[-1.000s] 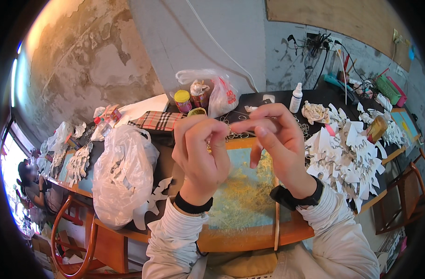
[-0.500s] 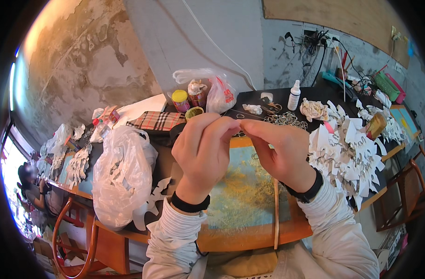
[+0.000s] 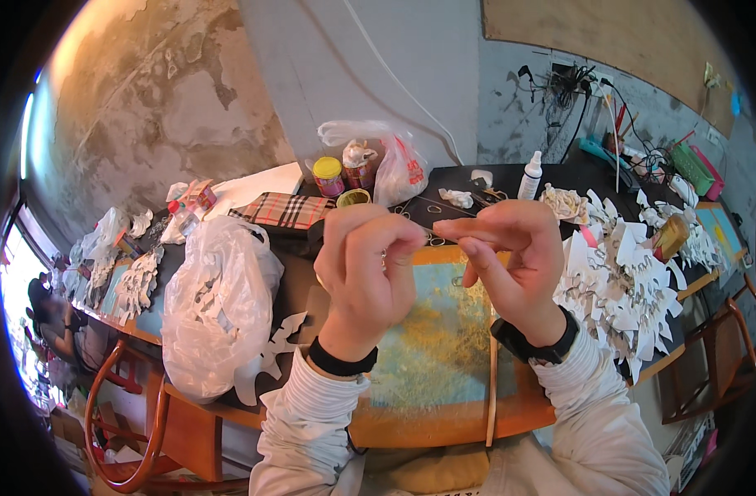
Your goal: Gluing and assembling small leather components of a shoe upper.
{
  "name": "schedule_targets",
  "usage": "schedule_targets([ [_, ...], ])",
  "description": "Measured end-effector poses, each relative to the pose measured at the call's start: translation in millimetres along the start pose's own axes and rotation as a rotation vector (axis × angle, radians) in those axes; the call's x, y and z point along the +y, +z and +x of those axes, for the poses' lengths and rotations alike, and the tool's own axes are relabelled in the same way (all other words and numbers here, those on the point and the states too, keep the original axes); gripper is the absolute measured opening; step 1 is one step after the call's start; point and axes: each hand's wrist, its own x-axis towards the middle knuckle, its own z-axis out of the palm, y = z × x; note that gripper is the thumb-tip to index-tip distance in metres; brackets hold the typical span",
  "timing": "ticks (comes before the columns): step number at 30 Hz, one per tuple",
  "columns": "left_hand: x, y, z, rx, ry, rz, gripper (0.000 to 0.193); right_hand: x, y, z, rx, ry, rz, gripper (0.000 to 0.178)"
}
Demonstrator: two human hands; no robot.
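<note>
My left hand [image 3: 366,266] is raised over the table's painted board, thumb and fingers pinched together. A small golden glint shows between its fingers; what it is stays too small to make out. Beside it, my right hand [image 3: 517,263] points its fingers toward the left, with a gap between fingers and thumb and nothing visible held. The fingertips of the two hands are slightly apart. Below them lies the blue and yellow patterned board [image 3: 432,351] with an orange edge. A small metal ring [image 3: 457,282] lies on it near my right thumb.
A large plastic bag [image 3: 217,322] stands left, with white cut pieces [image 3: 280,343] beside it. Many white pieces [image 3: 618,281] are heaped right. Behind are a spray bottle [image 3: 530,177], yellow-lidded jar [image 3: 328,177] and checked cloth [image 3: 283,210]. A wooden stick [image 3: 491,380] crosses the board.
The fingertips, touching before, have drawn slightly apart. My right hand has turned, its thumb now away from the fingers. The view has shifted slightly.
</note>
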Motion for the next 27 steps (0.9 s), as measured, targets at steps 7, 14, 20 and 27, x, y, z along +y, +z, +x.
schedule_targets([
  [7,4,1,1,-0.020,0.089,0.098,0.019,-6,0,-1,-0.036,0.269,0.259,0.027],
  [14,4,3,-1,-0.151,0.041,0.166,0.012,-4,9,-2,0.033,0.238,0.165,0.012],
  [20,3,-5,-3,-0.052,-0.329,-0.344,0.026,9,2,-4,-0.081,0.547,0.834,0.026],
  [27,34,-13,21,-0.106,-0.308,-0.214,0.008,-16,-1,1,-0.201,0.363,0.416,0.030],
])
